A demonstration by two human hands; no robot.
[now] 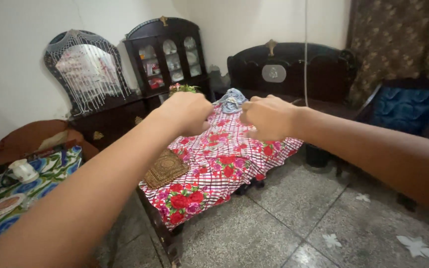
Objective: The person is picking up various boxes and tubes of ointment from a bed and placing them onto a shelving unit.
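The left hand and the right hand are extended side by side at mid-frame, both closed into loose fists with knuckles toward the camera; whether either grips anything cannot be determined. Directly below and beyond them lies the floral checked cloth, covering a low bed, with a brown patterned mat on its near left part. A crumpled blue garment rests at the cloth's far end, before the dark headboard and glass-fronted cabinet.
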